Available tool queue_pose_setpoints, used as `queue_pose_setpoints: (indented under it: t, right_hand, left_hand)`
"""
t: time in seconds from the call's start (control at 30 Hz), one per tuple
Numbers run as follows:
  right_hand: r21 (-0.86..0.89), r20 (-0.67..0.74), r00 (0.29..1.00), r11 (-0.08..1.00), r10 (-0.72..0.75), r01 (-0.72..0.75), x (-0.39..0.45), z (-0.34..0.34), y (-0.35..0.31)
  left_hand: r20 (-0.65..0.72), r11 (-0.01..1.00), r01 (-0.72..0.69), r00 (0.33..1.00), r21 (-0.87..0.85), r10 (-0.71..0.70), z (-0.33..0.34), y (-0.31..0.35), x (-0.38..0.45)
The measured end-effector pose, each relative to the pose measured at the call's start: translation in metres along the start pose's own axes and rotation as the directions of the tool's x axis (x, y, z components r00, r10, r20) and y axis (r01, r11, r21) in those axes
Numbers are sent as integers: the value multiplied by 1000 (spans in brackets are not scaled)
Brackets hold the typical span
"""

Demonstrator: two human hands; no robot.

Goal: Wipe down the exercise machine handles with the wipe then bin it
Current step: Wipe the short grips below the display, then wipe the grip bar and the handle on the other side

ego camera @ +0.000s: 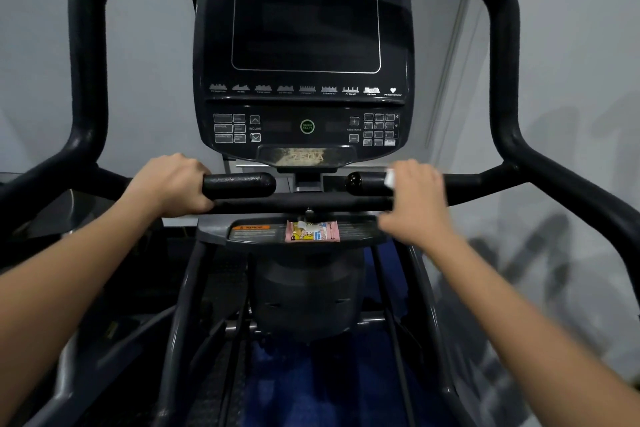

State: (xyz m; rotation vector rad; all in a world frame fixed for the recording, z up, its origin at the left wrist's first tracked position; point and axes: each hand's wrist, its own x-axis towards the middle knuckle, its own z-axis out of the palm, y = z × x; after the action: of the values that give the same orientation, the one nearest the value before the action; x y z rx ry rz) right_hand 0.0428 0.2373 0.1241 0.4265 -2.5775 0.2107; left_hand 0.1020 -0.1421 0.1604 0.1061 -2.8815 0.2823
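Two hands flank the console: left hand fingers curl around the left handle; right hand fingers press a white wipe onto the right handle.

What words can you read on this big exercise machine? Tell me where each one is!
"CYBEX": top right of the console.
"QUICK START": round green button.
"INCLINE": between the arrow keys.
"RESISTANCE": between the plus and minus keys.
"WARNING": orange sticker on the tray.
"750A", faint, uncertain: plate under the buttons.
Too small or blurred: program names under the screen, left keys, number pad, pink packet.
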Motion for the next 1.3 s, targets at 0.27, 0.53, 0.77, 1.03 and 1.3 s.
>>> queue_pose_setpoints:
  t: [0.27, 0.53, 0.77, 1.03, 1.3]
  right_hand:
    - [74, -56, 973, 971, -223, 227, -8, 4, 42]
    - [285, -45, 999, 958, 13, 0, -1, -6, 71]
    - [447, 43, 993, 887, 109, -117, 17, -36, 43]
    - [625, 102, 995, 778, -3, -62, 55, -55, -58]
    - [779, 399, 908, 475, 127, -409, 72, -52, -161]
  left_hand:
    - [10, 999, 37, 999, 0, -37, -1, 1, -1]
    - [40, 994, 108, 994, -31, -106, -11, 15, -9]
    - [180, 985, 134, 977, -105, -114, -22, 11, -9]
    - [-1, 975, 28, 1000, -222, -29, -51, -29, -52]
    - [-108, 992, 118, 987, -45, -122, -80, -68, -80]
